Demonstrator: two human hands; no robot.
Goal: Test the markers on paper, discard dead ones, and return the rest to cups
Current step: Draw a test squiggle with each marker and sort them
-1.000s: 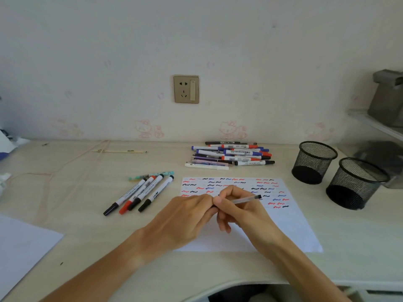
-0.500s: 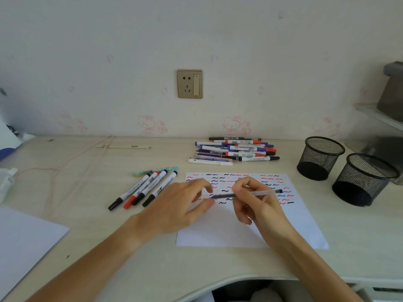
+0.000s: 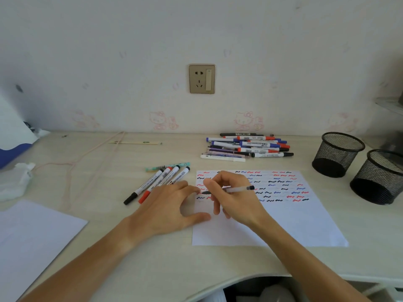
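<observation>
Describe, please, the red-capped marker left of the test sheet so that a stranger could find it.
Start at the scribbled test sheet on the desk. Just left of it four white markers lie fanned diagonally. The red-capped marker is second from the left, the only one without a black cap.

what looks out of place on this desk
A crumpled white tissue lies at the desk's far left edge, and a thin pinkish cord trails loosely across the desk. Both mesh cups stand upright. Nothing looks spilled or broken.

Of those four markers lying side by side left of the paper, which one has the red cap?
The red-capped marker, second from the left; the other three markers beside it have black caps.
</observation>
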